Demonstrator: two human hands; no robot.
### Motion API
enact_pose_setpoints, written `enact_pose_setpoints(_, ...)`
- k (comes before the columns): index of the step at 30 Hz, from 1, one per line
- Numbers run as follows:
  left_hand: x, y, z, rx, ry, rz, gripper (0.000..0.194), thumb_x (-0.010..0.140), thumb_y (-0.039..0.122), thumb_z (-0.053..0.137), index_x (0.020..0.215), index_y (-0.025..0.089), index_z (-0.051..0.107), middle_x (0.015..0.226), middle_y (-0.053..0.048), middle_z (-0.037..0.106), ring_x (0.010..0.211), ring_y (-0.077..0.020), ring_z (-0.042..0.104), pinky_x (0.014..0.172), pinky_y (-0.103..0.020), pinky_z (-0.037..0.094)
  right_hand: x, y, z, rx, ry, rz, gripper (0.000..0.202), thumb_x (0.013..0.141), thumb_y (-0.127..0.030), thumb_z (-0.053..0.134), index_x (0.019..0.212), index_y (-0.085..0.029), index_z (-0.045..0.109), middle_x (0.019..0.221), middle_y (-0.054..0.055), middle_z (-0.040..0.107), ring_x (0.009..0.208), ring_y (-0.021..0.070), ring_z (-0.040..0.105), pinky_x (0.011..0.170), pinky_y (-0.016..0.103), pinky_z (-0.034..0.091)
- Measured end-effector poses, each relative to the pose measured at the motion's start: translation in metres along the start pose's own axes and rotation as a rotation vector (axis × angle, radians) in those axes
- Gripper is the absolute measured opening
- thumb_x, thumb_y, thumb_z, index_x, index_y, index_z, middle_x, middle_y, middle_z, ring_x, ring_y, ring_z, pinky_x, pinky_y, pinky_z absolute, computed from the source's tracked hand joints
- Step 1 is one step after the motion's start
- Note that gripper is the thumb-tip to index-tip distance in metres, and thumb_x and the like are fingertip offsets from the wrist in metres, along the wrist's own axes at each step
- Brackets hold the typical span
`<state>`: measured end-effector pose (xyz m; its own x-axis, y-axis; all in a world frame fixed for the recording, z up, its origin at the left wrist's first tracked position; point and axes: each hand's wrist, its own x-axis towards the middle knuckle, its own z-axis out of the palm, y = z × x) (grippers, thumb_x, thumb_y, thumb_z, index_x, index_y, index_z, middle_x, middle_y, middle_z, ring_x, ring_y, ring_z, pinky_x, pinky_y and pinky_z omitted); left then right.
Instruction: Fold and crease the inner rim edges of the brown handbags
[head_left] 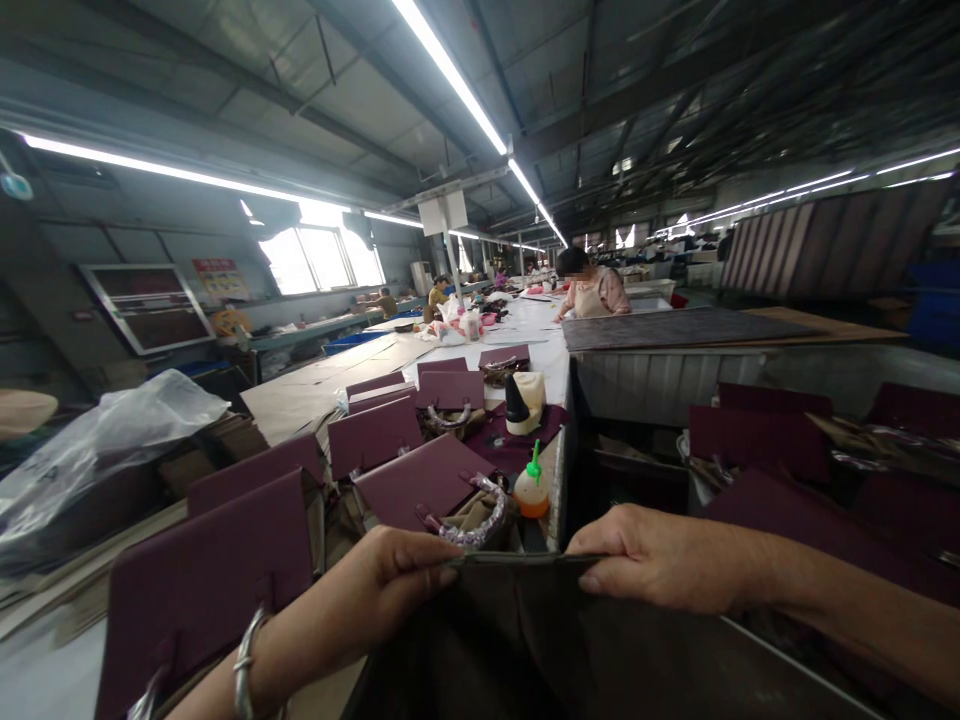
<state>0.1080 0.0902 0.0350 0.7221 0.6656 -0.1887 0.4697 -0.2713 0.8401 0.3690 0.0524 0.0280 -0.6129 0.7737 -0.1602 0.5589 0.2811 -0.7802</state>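
Observation:
Dark olive-brown fabric (517, 630) fills the lower middle of the view, its top edge stretched level between my hands. My left hand (401, 575) pinches that edge between thumb and fingers; a metal bangle circles the wrist. On the other side my right hand (645, 560) grips the same edge in a similar pinch. Just beyond lies a maroon bag panel (424, 480) with a plastic-wrapped handle (487, 520). Near it stands a squeeze bottle (532, 490) with a green nozzle and amber liquid. What the fabric belongs to below its edge is too dark to make out.
More maroon bag pieces (206, 590) stand along the left of the table. A black cone-shaped item (516, 398) rests beside a pale container (531, 405). At right, a bin (637, 385) and further maroon pieces (757, 440). A co-worker (592, 290) leans over the table ahead.

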Motion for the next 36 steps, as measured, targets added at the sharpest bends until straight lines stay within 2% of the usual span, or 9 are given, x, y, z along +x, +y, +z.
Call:
enact_pose_setpoints(5, 0.001, 0.002, 0.0, -0.092, 0.006, -0.025, 0.029, 0.081, 0.031, 0.047, 0.1, 0.016, 0.064, 0.088, -0.002, 0.068, 0.082, -0.0203, 0.059, 0.072, -0.023, 0.045, 0.001, 0.002, -0.001, 0.02, 0.008, 0.025, 0.015, 0.077, -0.019, 0.045, 0.074, -0.012, 0.058, 0.063, -0.003, 0.046, 0.057, 0.009, 0.042, 0.051, 0.017, 0.034)
enact_pose_setpoints(8, 0.0, 0.002, 0.003, -0.046, 0.06, -0.039, 0.031, 0.08, 0.034, 0.048, 0.094, 0.014, 0.066, 0.081, -0.001, 0.068, 0.079, -0.0199, 0.058, 0.071, -0.022, 0.044, 0.002, -0.004, -0.001, 0.009, 0.098, 0.017, 0.019, 0.075, -0.018, 0.048, 0.091, -0.015, 0.059, 0.082, 0.0, 0.058, 0.076, 0.0136, 0.053, 0.066, 0.02, 0.039)
enact_pose_setpoints(11, -0.001, 0.004, 0.007, -0.004, 0.093, -0.041, 0.032, 0.079, 0.035, 0.047, 0.09, 0.012, 0.066, 0.076, -0.001, 0.067, 0.075, -0.0191, 0.057, 0.067, -0.022, 0.044, 0.003, -0.015, 0.004, -0.075, 0.2, 0.045, 0.027, 0.073, -0.018, 0.053, 0.1, -0.019, 0.056, 0.092, 0.002, 0.062, 0.084, 0.0159, 0.056, 0.075, 0.022, 0.039)
enact_pose_setpoints(16, -0.003, 0.006, 0.014, 0.032, 0.12, 0.0, 0.031, 0.08, 0.033, 0.045, 0.088, 0.012, 0.066, 0.078, -0.002, 0.066, 0.073, -0.0183, 0.057, 0.064, -0.021, 0.043, 0.014, -0.035, 0.02, -0.303, 0.212, 0.083, 0.024, 0.071, -0.022, 0.057, 0.095, -0.022, 0.06, 0.085, 0.002, 0.064, 0.08, 0.0185, 0.058, 0.07, 0.024, 0.041)
enact_pose_setpoints(20, -0.008, 0.004, 0.014, 0.07, 0.136, 0.029, 0.03, 0.08, 0.03, 0.044, 0.09, 0.013, 0.066, 0.079, -0.002, 0.067, 0.074, -0.0181, 0.057, 0.064, -0.021, 0.043, 0.032, -0.046, 0.034, -0.437, 0.196, 0.13, 0.015, 0.076, -0.027, 0.052, 0.083, -0.018, 0.062, 0.076, 0.005, 0.065, 0.072, 0.0196, 0.06, 0.06, 0.025, 0.04)
enact_pose_setpoints(26, -0.014, 0.0, 0.009, 0.132, 0.164, 0.054, 0.029, 0.08, 0.026, 0.042, 0.091, 0.014, 0.067, 0.081, -0.001, 0.067, 0.074, -0.0171, 0.057, 0.064, -0.02, 0.043, 0.047, -0.049, 0.043, -0.571, 0.265, 0.144, 0.02, 0.081, -0.027, 0.045, 0.072, -0.016, 0.059, 0.065, 0.005, 0.064, 0.062, 0.0182, 0.06, 0.053, 0.024, 0.035)
enact_pose_setpoints(28, -0.014, -0.002, 0.008, 0.149, 0.179, 0.057, 0.028, 0.081, 0.025, 0.042, 0.089, 0.014, 0.067, 0.08, -0.001, 0.067, 0.072, -0.0166, 0.057, 0.064, -0.019, 0.043, 0.048, -0.047, 0.042, -0.567, 0.257, 0.132, 0.02, 0.082, -0.028, 0.044, 0.073, -0.017, 0.058, 0.065, 0.004, 0.064, 0.062, 0.0176, 0.06, 0.054, 0.024, 0.035)
enact_pose_setpoints(32, -0.011, -0.003, 0.012, 0.157, 0.181, 0.091, 0.027, 0.081, 0.023, 0.042, 0.086, 0.014, 0.068, 0.078, -0.001, 0.068, 0.073, -0.017, 0.058, 0.065, -0.019, 0.043, 0.053, -0.047, 0.042, -0.553, 0.209, 0.071, 0.017, 0.081, -0.032, 0.047, 0.089, -0.019, 0.056, 0.078, 0.005, 0.065, 0.073, 0.0205, 0.061, 0.059, 0.025, 0.038)
enact_pose_setpoints(36, -0.01, -0.006, 0.011, 0.108, 0.185, 0.121, 0.026, 0.08, 0.021, 0.043, 0.091, 0.015, 0.066, 0.085, -0.001, 0.067, 0.079, -0.018, 0.058, 0.073, -0.022, 0.043, 0.063, -0.05, 0.045, -0.614, 0.197, 0.051, 0.02, 0.084, -0.028, 0.041, 0.082, -0.017, 0.057, 0.073, 0.006, 0.064, 0.069, 0.0209, 0.061, 0.056, 0.026, 0.037)
